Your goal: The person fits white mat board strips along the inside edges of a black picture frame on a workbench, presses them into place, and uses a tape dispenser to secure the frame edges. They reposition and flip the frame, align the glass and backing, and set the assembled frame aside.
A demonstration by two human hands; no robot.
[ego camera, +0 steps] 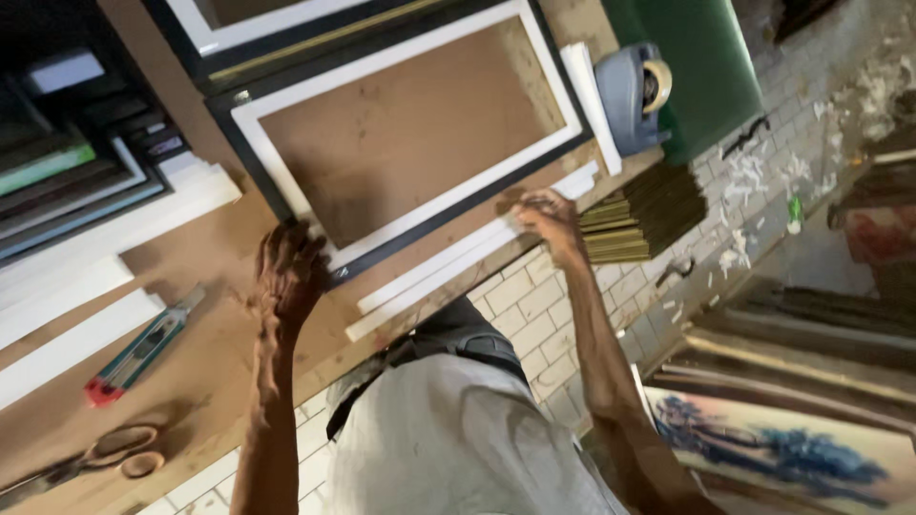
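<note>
Both hands pressed on a black-and-white picture frame (410,133) lying on the table (219,334): left hand (286,272) fingers spread flat at one corner, right hand (549,217) fingers curled at the other, apparently squaring it; the next move needed steady, even pressure.

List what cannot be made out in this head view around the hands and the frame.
- Left hand: its fingertips curl over the corner of the black-and-white frame, so the grip is hidden.
- Right hand: motion blur hides whether it pinches the white strips or only rests on them.
- Scissors: the blades are cut off by the left edge.
- Painting: cut off by the bottom and right edges.
</note>
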